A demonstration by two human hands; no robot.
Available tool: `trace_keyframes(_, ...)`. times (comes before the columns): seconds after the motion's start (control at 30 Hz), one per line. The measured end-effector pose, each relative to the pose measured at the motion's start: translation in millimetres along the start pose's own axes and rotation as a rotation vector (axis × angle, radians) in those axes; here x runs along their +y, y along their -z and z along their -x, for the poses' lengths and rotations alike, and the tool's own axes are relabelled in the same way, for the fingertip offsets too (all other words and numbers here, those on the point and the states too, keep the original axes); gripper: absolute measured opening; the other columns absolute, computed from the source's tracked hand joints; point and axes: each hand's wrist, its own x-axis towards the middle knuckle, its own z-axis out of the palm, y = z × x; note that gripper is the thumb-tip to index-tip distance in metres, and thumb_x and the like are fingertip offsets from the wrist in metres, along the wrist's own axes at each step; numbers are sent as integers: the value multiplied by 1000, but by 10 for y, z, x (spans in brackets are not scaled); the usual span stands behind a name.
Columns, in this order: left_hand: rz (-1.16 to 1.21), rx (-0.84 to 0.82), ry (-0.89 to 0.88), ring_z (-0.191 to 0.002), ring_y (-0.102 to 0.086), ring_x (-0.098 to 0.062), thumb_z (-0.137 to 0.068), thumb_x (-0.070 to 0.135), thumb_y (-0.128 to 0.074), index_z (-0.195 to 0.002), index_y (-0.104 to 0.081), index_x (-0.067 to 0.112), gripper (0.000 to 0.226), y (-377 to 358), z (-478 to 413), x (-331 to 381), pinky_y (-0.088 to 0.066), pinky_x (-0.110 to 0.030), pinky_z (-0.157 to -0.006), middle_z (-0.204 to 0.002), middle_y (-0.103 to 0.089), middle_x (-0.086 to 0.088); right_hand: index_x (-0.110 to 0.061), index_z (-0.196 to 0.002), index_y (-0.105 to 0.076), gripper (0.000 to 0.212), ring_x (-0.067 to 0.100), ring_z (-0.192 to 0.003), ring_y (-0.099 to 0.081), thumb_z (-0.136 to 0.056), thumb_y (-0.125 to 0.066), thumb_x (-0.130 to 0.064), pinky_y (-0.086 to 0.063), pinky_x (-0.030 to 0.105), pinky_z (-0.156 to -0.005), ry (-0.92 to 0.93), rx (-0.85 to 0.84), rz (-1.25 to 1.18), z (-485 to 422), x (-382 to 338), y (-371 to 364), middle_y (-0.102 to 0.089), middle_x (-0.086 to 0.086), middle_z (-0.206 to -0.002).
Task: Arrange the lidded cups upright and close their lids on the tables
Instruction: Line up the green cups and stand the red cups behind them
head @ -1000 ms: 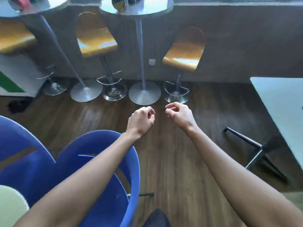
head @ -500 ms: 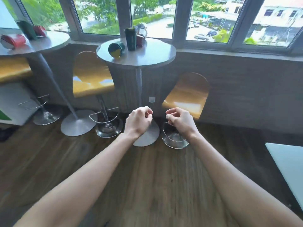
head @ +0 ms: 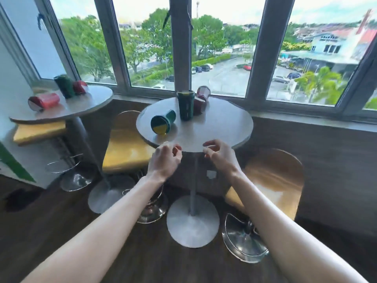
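Two round tables set before a window, cups on each.

On the nearer table (head: 224, 127), an upright cup (head: 185, 105) is flanked by a toppled cup (head: 163, 124) at its left and another cup (head: 201, 100) behind its right. The left table (head: 89, 101) carries one lying cup (head: 43, 101) and two cups (head: 64, 86) behind. Stools (head: 126, 148) are placed beneath.

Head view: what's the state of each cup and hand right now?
Green cup with yellow lid: on its side, near table.
Tall green cup: upright.
Red cup: lid flipped open.
Left-table red cup: on its side.
Left hand: empty.
Right hand: empty.
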Motion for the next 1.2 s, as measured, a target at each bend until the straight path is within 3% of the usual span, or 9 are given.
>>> trace_keyframes(0.07, -3, 16, 20, -98, -68, -26, -92, 19, -62, -108, -69, 15, 18, 13, -332, -177, -51, -30, -79, -112, -71, -9, -11, -108, -67, 17, 12, -80, -64, -93, -60, -18, -50, 10, -62, 19, -29, -21, -407, -44, -124, -66, 0, -91)
trace_keyframes(0.23, 8, 122, 133, -122, -50, -35, -85, 39, -69, -132, -48, 20, 54, -117, -1074, -744, -46, -49, -100, -135, -51, -14, -3, -111, -65, 21, 20, -87, -61, -90, -62, -8, -49, 20, -68, 22, 25, -17, -1292, 29, -574, -65, 9, -93)
trace_keyframes(0.37, 13, 114, 134, -124, -41, -37, -75, 61, -72, -138, -34, 21, 84, -296, -1507, -1091, -39, -55, -102, -135, -39, -14, -4, -109, -65, 24, 22, -91, -62, -85, -66, -6, -55, 38, -84, 18, 150, 7, -1866, 101, -932, -65, 9, -96)
trace_keyframes(0.5, -18, 69, 59, -121, -42, -36, -65, 78, -66, -142, -31, 22, 102, -400, -1791, -1289, -45, -59, -96, -138, -36, -11, -16, -118, -59, 42, 22, -97, -61, -78, -71, -20, -54, 46, -90, -1, 252, 112, -2369, 51, -1088, -62, 8, -110)
trace_keyframes(0.7, 35, 28, -2, -118, -47, -33, -63, 61, -79, -139, -30, 25, 98, -516, -1866, -1412, -50, -54, -94, -134, -36, -8, -24, -136, -43, 74, 34, -127, -35, -72, -79, -28, -29, 42, -109, 45, 305, 284, -3001, -127, -1119, -39, 16, -136)
trace_keyframes(0.83, 103, 44, -28, -116, -49, -29, -64, 53, -81, -137, -29, 25, 94, -528, -1939, -1410, -50, -50, -96, -129, -41, -5, -27, -136, -44, 73, 39, -127, -37, -72, -79, -29, -32, 45, -107, 13, 205, 335, -3190, -26, -1124, -38, 15, -141)
trace_keyframes(1.07, 33, 30, -76, -113, -55, -29, -65, 63, -76, -134, -32, 26, 90, -242, -2586, -1191, -51, -54, -87, -129, -52, -6, -27, -132, -43, 62, 34, -120, -52, -79, -71, -15, -49, 52, -96, 89, 244, 235, -3209, 61, -1173, -46, 15, -135)
trace_keyframes(1.13, -1, -14, -73, -115, -55, -28, -66, 65, -72, -136, -37, 27, 87, -194, -2872, -1104, -49, -52, -91, -130, -52, -5, -27, -132, -43, 62, 33, -117, -54, -78, -71, -15, -52, 50, -92, 109, 261, 239, -3225, 89, -1192, -47, 14, -133)
trace_keyframes(1.2, 3, -62, -62, -116, -55, -28, -66, 69, -68, -135, -41, 27, 85, -190, -3130, -1024, -48, -52, -93, -129, -55, -5, -27, -132, -43, 62, 31, -116, -54, -78, -71, -16, -51, 39, -88, 122, 267, 237, -3242, 128, -1201, -47, 14, -132)
